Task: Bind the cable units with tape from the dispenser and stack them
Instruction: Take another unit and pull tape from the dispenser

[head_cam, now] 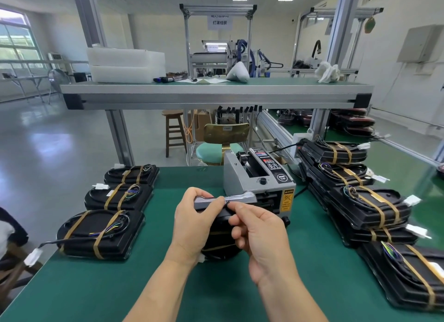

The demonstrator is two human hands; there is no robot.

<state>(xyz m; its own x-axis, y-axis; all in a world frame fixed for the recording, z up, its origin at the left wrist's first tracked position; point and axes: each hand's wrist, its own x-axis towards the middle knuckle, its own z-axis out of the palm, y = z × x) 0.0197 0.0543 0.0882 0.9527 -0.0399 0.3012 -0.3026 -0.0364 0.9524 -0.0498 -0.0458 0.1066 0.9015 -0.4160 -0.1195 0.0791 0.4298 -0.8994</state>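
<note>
Green bench mat (96, 293), frame centre: cable unit (217, 246) held on edge before the dispenser (262, 177), top gripped by the left hand (192, 225), apparent tape end (227, 201) pinched by the right hand (259, 237); strip to be drawn taut, laid square, pressed flat.

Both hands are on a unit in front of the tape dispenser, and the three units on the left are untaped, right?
Not untaped: the head view shows those three units each bound with tan tape bands. The left hand and right hand are on a unit in front of the tape dispenser.
</note>
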